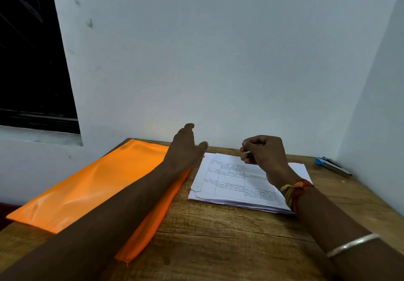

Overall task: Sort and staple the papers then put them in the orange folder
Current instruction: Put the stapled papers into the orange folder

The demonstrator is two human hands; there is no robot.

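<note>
Your left forearm crosses the folder [87, 182], which lies on the worktop [218, 237] just beside the papers [229, 182]. Your left hand [185, 147] hovers with fingers straight, holding nothing. Your right hand [264, 151] curls its fingers, pinching a small pale strip [246, 152] above the stack. Stapling seems not yet begun; it probably calls for reaching the stapler [333, 166], well apart at far right.

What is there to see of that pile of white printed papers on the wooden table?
The pile of white printed papers lies flat on the wooden table, right of the glossy orange folder. Its top sheet shows a ruled grid of small print. The sheets are loosely aligned, fanning at the near edge. The right hand crosses above it; contact is unclear.
</note>
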